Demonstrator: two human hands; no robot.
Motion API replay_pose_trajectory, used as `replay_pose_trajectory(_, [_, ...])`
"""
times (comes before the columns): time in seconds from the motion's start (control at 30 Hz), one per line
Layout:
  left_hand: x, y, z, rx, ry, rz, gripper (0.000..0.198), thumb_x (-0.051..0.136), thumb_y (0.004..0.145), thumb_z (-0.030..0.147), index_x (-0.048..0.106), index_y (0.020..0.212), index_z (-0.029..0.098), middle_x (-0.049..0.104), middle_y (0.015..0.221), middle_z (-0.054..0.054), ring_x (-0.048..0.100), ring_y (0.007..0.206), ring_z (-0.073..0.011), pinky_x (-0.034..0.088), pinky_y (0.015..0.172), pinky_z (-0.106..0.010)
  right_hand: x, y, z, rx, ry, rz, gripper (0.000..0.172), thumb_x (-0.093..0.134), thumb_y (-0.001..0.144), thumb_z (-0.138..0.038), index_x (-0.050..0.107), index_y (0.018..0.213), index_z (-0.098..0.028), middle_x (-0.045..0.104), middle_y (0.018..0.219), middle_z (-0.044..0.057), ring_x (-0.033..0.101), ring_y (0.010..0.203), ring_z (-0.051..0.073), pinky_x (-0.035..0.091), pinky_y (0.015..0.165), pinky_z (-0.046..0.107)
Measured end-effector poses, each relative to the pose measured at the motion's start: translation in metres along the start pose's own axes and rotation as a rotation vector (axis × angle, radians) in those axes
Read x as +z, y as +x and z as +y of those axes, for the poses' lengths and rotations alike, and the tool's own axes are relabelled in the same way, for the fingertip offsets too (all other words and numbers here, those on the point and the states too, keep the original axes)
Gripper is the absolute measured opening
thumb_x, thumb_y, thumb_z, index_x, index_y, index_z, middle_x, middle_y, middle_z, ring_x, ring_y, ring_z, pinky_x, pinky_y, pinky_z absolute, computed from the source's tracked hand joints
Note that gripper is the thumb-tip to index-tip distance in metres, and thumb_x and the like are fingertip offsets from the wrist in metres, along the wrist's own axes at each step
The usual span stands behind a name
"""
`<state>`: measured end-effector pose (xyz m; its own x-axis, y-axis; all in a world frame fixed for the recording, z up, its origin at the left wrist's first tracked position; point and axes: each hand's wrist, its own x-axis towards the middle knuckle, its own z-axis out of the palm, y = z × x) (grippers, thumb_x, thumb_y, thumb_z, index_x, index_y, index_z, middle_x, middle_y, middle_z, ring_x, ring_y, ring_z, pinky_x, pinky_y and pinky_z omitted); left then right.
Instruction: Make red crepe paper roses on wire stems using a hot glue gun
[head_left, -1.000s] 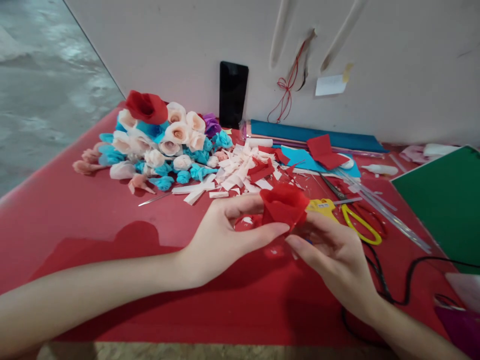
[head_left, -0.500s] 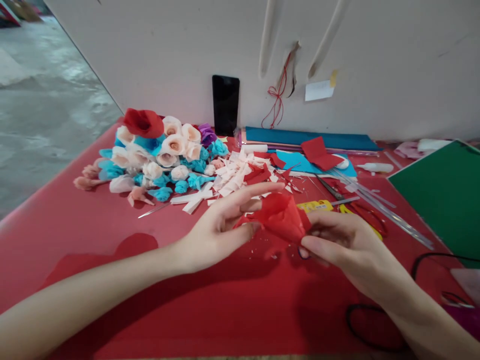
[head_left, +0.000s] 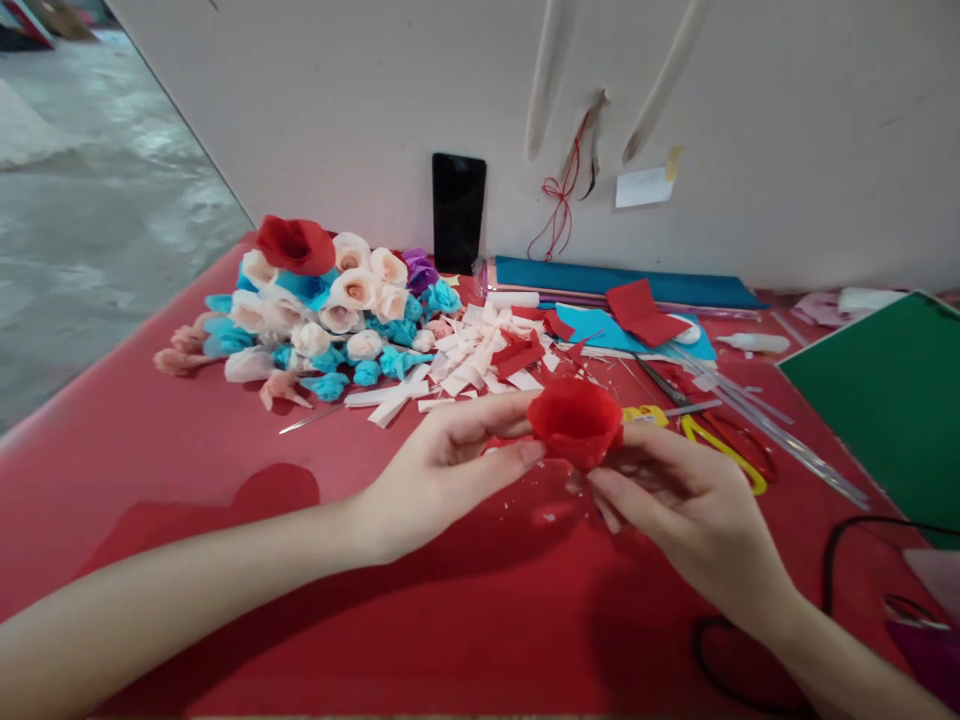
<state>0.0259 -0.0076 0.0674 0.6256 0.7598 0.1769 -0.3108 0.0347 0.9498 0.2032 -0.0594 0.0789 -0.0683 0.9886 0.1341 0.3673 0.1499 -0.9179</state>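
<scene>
The red, cup-shaped paper flower (head_left: 576, 425) sits between both hands, raised over the middle of the glossy red surface (head_left: 420, 640), its opening facing up. The left hand (head_left: 442, 470) is partly curled, with its thumb and forefinger narrowed onto the cup's left side. The right hand (head_left: 682, 510) bends its fingers around the lower right side, thumb close to the base; whether it grips anything under the cup cannot be told. Farther off lies a loose heap of white and red paper scraps (head_left: 476, 345), with yellow-and-red-handled scissors (head_left: 727, 460) to the right and a pile of white, blue and pink paper flowers (head_left: 356, 290) far left.
</scene>
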Motion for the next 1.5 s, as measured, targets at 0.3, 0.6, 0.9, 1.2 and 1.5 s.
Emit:
replay_pose_trajectory(0.3, [0.002,-0.005,-0.002,-0.018,0.058,0.044,0.021,0.052,0.083,0.021,0.066,0.099,0.024,0.069,0.089,-0.001,0.063,0.080,-0.0141,0.049,0.076,-0.023,0.008,-0.002,0.003,-0.015,0.045,-0.038,0.008,0.053,0.078,-0.019,0.056,0.085,-0.018,0.058,0.059,-0.002,0.050,0.043,0.006,0.043,0.044,0.016])
replay_pose_trajectory(0.6, [0.005,-0.008,-0.006,-0.059,-0.067,0.053,0.019,0.052,0.083,0.021,0.067,0.095,0.025,0.063,0.074,-0.001,0.058,0.071,-0.0126,0.048,0.071,-0.025,0.009,-0.005,0.005,-0.043,0.052,-0.082,0.009,0.054,0.080,-0.024,0.054,0.082,-0.015,0.058,0.061,0.001,0.052,0.046,0.007,0.044,0.046,0.017])
replay_pose_trajectory(0.9, [0.009,-0.008,0.002,-0.081,-0.065,0.004,0.020,0.049,0.085,0.021,0.068,0.091,0.024,0.060,0.066,0.000,0.057,0.066,-0.0121,0.046,0.073,-0.026,0.003,-0.009,0.010,-0.161,-0.035,-0.161,0.007,0.050,0.084,-0.020,0.054,0.088,-0.019,0.058,0.069,0.000,0.052,0.055,0.007,0.045,0.054,0.018])
replay_pose_trajectory(1.2, [0.009,-0.007,0.002,-0.088,-0.119,-0.008,0.022,0.048,0.085,0.020,0.067,0.095,0.026,0.060,0.066,0.000,0.056,0.066,-0.0118,0.046,0.072,-0.025,0.000,-0.008,0.007,-0.167,-0.045,-0.204,0.005,0.049,0.083,-0.016,0.052,0.086,-0.020,0.058,0.071,-0.002,0.053,0.059,0.007,0.044,0.057,0.017])
replay_pose_trajectory(1.5, [0.006,-0.008,0.003,-0.041,-0.161,-0.028,0.024,0.048,0.085,0.018,0.066,0.099,0.027,0.061,0.069,-0.001,0.057,0.067,-0.0121,0.048,0.070,-0.025,-0.003,-0.010,0.006,-0.174,-0.077,-0.241,0.005,0.049,0.084,-0.017,0.054,0.084,-0.019,0.057,0.069,-0.001,0.052,0.061,0.008,0.041,0.056,0.019])
